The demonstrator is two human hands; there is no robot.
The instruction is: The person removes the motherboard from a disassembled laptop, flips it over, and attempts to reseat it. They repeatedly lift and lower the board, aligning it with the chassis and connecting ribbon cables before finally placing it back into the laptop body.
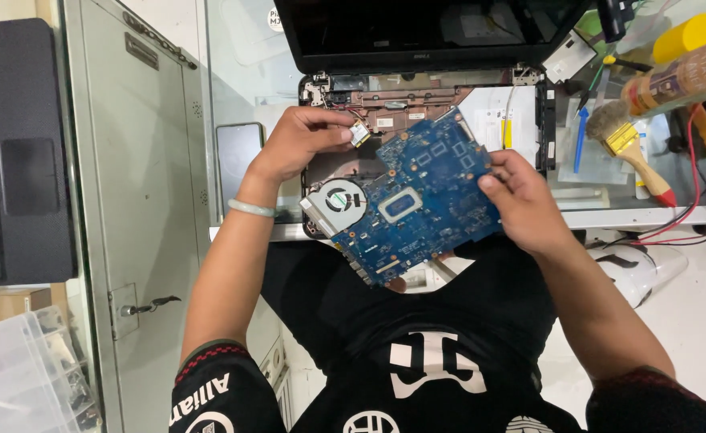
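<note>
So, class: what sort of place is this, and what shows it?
Probably an electronics repair bench: a blue circuit board held over an opened laptop shell, with a brush among scattered tools beside it.

a black short-sleeved jersey with white markings on the chest, red-and-dark striped sleeve cuffs and white lettering on the left sleeve, plus a pale green bangle [251, 208] on the left wrist.

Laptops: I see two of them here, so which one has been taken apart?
The laptop at the top centre, its base stripped bare beneath the blue circuit board both hands hold. The grey laptop at the left edge remains whole, keyboard intact.
</note>
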